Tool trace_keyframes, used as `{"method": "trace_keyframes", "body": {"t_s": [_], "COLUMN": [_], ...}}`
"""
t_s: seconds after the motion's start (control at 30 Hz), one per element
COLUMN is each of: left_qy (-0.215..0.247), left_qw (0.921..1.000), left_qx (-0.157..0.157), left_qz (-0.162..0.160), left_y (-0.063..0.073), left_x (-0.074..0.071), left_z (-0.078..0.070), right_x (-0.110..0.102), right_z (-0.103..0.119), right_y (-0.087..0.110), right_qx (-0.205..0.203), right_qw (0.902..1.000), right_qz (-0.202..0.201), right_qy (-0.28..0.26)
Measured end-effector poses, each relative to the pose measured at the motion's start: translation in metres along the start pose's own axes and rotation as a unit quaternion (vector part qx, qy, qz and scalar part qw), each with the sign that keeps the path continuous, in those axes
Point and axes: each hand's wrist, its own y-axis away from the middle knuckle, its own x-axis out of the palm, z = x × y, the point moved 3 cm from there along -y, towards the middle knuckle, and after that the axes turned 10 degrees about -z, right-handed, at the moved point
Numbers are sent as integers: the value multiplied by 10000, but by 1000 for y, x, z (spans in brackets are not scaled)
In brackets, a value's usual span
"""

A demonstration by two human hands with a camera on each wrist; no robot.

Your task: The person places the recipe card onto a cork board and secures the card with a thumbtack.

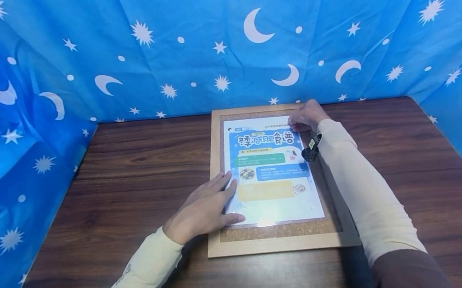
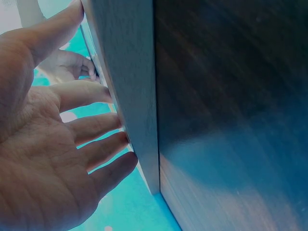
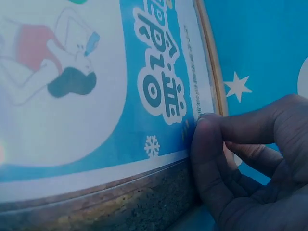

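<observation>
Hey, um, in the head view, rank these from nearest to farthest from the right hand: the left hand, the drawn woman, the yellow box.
From the right hand:
1. Drawn woman: just below it in the picture, on the sheet's right side.
2. Yellow box: lower on the sheet, near mid-width.
3. Left hand: at the sheet's lower left edge.

We find the curtain blocking passage behind the board, whose far edge sits close to it. The left hand obstructs the left margin of the sheet, its forearm barring approach from the front left. The right hand occupies the far right corner; its sleeve overhangs the board's right side. We note passable room from the front, between both sleeves, to the sheet's middle, and over the table left of the board.
</observation>
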Motion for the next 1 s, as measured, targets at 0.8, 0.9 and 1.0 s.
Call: {"method": "trace_keyframes", "body": {"t_s": [0.8,0.9,1.0], "left_qy": [171,147,167], "left_qw": [9995,9994,9992], "left_qx": [246,294,348], "left_qz": [-58,-67,-83], "left_y": [6,7,9], "left_x": [1,0,0], "left_z": [8,9,9], "right_x": [-58,-70,-80], "right_z": [-16,-24,-33], "right_y": [59,66,73], "right_qx": [-1567,-1645,-1664], "right_qw": [9774,9725,9691], "right_qz": [499,562,671], "right_qy": [1329,1548,1695]}}
